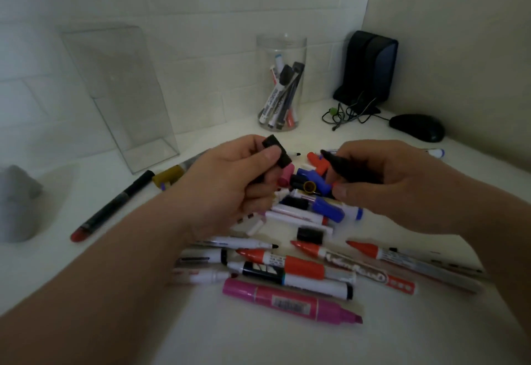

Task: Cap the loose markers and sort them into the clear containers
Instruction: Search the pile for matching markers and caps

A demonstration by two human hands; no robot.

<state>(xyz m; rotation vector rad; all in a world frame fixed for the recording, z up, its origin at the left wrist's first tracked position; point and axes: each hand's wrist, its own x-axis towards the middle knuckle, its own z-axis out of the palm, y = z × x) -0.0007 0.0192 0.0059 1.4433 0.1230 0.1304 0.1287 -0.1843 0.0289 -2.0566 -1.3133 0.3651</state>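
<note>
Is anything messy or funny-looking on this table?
Yes. Markers and loose caps lie jumbled in a pile instead of in the round jar. The big pink marker in front has no cap, so its tip is bare. A red-ended marker lies alone at the left.

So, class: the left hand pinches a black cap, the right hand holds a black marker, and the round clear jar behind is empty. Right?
One thing is wrong. The left hand pinches a black cap and the right hand holds a black marker, but the round clear jar is not empty: the head view shows several markers standing in it.
</note>
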